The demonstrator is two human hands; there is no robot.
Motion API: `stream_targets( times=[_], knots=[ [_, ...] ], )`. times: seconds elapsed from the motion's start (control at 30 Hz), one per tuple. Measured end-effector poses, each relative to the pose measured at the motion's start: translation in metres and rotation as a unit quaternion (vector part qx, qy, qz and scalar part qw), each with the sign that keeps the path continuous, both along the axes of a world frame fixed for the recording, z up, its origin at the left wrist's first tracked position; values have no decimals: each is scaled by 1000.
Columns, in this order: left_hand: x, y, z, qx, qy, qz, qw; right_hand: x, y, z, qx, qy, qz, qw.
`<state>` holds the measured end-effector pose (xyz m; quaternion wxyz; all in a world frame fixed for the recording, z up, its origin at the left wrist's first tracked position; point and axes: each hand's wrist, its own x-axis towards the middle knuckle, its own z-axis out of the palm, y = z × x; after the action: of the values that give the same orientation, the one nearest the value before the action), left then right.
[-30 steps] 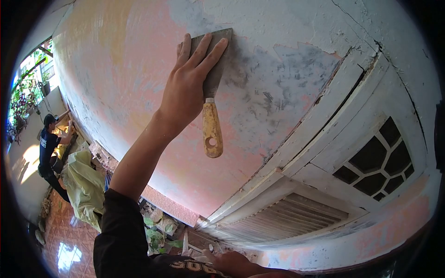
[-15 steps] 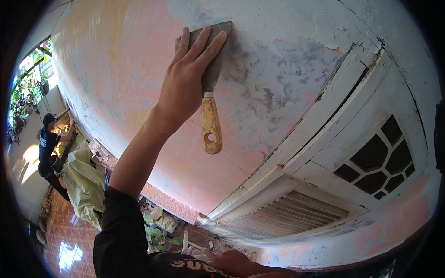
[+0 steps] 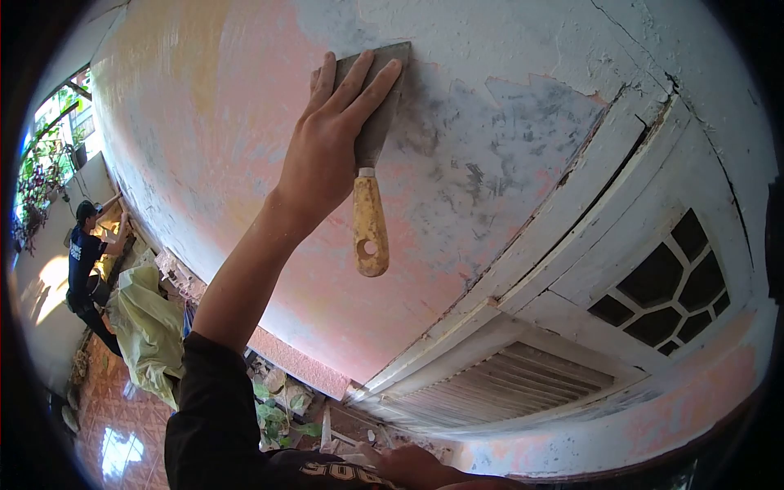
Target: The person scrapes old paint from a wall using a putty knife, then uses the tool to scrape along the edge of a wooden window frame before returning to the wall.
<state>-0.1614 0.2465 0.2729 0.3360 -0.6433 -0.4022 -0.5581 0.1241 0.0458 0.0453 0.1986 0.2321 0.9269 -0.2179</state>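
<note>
My left hand (image 3: 320, 155) is raised against the wall and grips a wide scraper. Its fingers are spread over the face of the metal blade (image 3: 377, 131), while the thumb is hidden behind it. The scraper's worn yellow handle (image 3: 371, 233) points downward, with a hole near its end. The blade's top edge rests at the patchy wall (image 3: 269, 98), beside a grey, smudged area (image 3: 482, 147). Low in the view, close to my body, is my right hand (image 3: 404, 464); its fingers are mostly out of sight, and I cannot tell what they hold.
A white wooden frame with a louvred vent (image 3: 523, 371) and a patterned grille (image 3: 670, 286) borders the wall at right. At far left a person (image 3: 86, 261) works at the wall near a draped pale sheet (image 3: 147, 327). Plants (image 3: 278, 416) and rubble lie below, beside tiled floor (image 3: 122, 416).
The view has shifted slightly, so the wall, my left hand and the scraper appear a little lower. My left hand keeps the same hold on the scraper; my right hand shows slightly lower.
</note>
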Motion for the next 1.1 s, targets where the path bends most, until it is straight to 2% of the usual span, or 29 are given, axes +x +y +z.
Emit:
stream_targets(
  times=[1.1],
  knots=[
    [4,2,0,-1,3,16,1000,0,-2,-1,22,-4,16,1000]
  ],
)
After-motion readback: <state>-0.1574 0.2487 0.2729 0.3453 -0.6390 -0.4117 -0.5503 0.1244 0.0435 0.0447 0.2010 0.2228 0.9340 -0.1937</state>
